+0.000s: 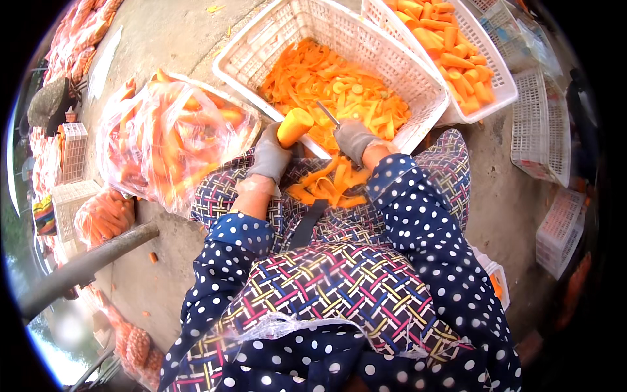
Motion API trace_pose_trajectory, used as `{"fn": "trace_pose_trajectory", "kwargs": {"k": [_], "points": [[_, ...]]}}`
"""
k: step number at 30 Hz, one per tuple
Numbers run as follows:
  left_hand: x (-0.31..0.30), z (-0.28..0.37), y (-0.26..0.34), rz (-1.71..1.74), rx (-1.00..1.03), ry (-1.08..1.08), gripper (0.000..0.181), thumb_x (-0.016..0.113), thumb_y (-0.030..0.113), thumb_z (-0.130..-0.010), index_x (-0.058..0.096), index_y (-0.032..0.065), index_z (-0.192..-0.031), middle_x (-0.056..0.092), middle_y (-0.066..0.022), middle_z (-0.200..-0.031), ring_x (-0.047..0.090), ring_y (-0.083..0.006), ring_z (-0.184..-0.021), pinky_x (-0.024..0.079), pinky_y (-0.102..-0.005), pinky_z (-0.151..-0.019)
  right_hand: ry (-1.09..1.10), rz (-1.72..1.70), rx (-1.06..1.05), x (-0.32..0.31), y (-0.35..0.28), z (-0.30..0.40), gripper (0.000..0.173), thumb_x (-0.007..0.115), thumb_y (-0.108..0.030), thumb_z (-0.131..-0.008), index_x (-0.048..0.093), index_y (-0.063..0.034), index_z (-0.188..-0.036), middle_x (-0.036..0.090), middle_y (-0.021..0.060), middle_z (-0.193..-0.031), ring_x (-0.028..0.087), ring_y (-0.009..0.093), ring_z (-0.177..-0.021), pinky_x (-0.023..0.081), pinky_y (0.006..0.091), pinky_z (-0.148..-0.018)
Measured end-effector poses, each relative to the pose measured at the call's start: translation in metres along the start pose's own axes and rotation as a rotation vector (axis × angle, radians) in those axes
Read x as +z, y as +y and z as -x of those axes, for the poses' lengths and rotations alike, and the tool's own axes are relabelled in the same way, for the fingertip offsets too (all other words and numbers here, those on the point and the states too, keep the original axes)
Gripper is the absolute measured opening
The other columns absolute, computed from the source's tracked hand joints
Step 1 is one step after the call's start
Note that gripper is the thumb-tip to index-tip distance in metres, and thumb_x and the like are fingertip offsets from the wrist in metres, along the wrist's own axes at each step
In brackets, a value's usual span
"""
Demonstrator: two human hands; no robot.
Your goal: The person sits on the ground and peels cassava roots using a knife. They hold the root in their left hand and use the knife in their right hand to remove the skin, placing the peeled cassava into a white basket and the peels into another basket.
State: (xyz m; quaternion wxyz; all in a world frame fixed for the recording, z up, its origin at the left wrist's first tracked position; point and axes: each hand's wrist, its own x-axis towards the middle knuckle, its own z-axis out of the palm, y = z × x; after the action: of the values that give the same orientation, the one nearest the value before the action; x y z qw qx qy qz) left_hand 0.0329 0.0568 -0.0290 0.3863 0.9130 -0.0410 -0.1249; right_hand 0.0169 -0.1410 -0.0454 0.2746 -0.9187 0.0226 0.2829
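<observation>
My left hand point(270, 153), in a grey glove, holds a thick peeled carrot point(295, 127) by its lower end, its other end pointing up and right. Gloved alike, my right hand point(355, 139) grips a thin metal tool point(328, 113), probably a peeler; most of it is hidden in my fist. Both hands are over the near edge of a white plastic crate point(235, 85). Inside it lies a heap of carrot peelings point(318, 71) with several cut-off ends. More carrot peelings point(333, 183) rest on the patterned apron point(338, 279) over my lap.
A clear plastic bag of carrots point(171, 137) stands at my left. Beyond the crate, at right, another white crate point(499, 93) holds peeled carrots point(455, 54). Stacked crates point(539, 122) are farther right. A grey metal pole point(98, 259) crosses the left side. Carrot scraps dot the concrete floor point(161, 44).
</observation>
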Motion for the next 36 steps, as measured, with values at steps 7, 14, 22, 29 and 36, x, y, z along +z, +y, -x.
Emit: {"fn": "trace_pose_trajectory", "kwargs": {"k": [7,14,22,29,36], "points": [[-0.034,-0.010,0.063,0.418,-0.266,-0.285,0.045,0.070,0.024,-0.070,0.053,-0.0013,-0.103,0.060,-0.0090,-0.082,0.058,-0.0171,-0.071,0.047,-0.0280,-0.064,0.196,-1.086,0.306,-0.062,-0.005,0.044,0.028,0.042,-0.024,-0.088,0.047,-0.0014,-0.104,0.057,0.0153,-0.069,0.054,0.021,-0.044,0.044,0.0319,-0.038],[-0.003,-0.031,0.122,0.755,-0.243,-0.591,0.038,0.066,0.018,-0.074,0.050,0.0013,-0.104,0.054,-0.0047,-0.076,0.054,-0.0144,-0.064,0.048,-0.0295,-0.058,0.419,-1.096,0.272,-0.081,0.024,0.071,0.028,0.046,-0.022,-0.086,0.048,-0.0033,-0.106,0.056,0.0128,-0.064,0.051,0.018,-0.042,0.043,0.0307,-0.039],[0.115,-0.082,0.192,0.238,0.036,-0.596,0.032,0.066,0.021,-0.074,0.051,0.0003,-0.094,0.053,-0.0044,-0.065,0.050,-0.0119,-0.050,0.043,-0.0239,-0.046,0.913,-0.447,0.370,-0.131,0.091,0.120,0.026,0.042,-0.026,-0.087,0.055,-0.0039,-0.094,0.061,0.0227,-0.080,0.059,0.039,-0.079,0.046,0.0453,-0.070],[0.159,-0.109,0.239,-0.430,0.645,-0.375,0.025,0.062,0.016,-0.074,0.053,0.0015,-0.092,0.060,-0.0217,-0.086,0.058,-0.0375,-0.083,0.045,-0.0425,-0.070,0.838,-0.329,0.647,-0.112,0.161,0.108,0.024,0.045,-0.020,-0.084,0.057,-0.0041,-0.098,0.062,0.0213,-0.086,0.061,0.034,-0.083,0.048,0.0403,-0.070],[0.158,-0.119,0.229,-0.618,0.588,-0.314,0.020,0.048,0.014,-0.080,0.050,0.0017,-0.096,0.059,-0.0237,-0.092,0.057,-0.0390,-0.089,0.045,-0.0465,-0.073,0.794,-0.152,0.398,-0.117,0.147,0.112,0.022,0.045,-0.017,-0.085,0.057,0.0006,-0.090,0.061,0.0218,-0.082,0.060,0.035,-0.079,0.049,0.0395,-0.068]]}}
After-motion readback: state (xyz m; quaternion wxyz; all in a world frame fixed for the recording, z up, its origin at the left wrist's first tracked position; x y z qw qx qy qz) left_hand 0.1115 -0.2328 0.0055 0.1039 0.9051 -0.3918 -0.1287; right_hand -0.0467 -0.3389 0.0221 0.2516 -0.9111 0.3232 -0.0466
